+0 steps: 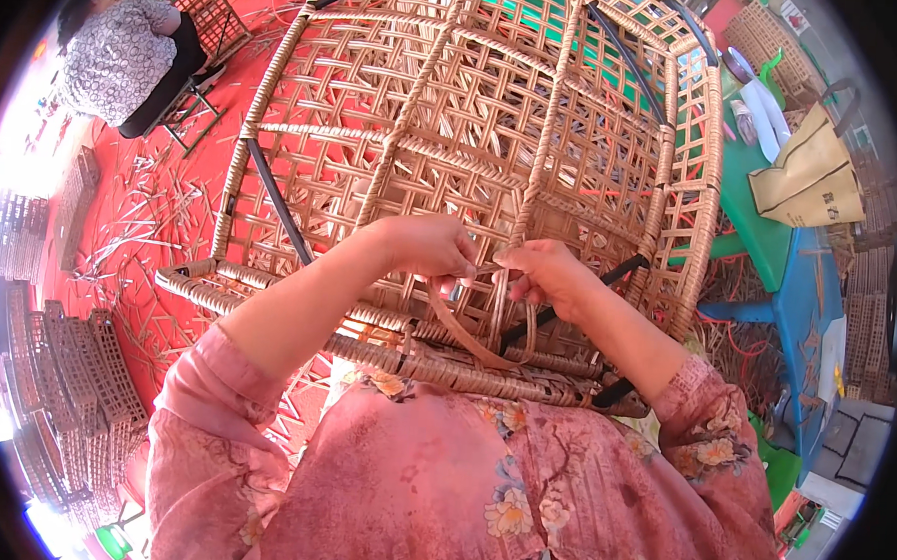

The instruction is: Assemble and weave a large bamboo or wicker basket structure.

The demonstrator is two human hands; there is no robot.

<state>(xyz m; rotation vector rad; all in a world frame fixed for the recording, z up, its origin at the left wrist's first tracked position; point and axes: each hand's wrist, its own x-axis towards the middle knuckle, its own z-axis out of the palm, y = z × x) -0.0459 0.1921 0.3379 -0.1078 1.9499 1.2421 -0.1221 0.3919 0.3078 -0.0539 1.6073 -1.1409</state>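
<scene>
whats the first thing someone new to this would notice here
Probably the big woven cane frame filling the middle, with the left hand and right hand close together near its lower edge, above a curving tan strip. Next might come the bright red floor on the left, littered with strips, and a seated person in a patterned top at upper left.

A: Camera mount?
B: On the wearer's head, left of two fisheyes, facing downward.
A: Range?
B: Near: left hand (432, 247) and right hand (552, 276) central, shirt (400, 468) at lower edge.
</scene>
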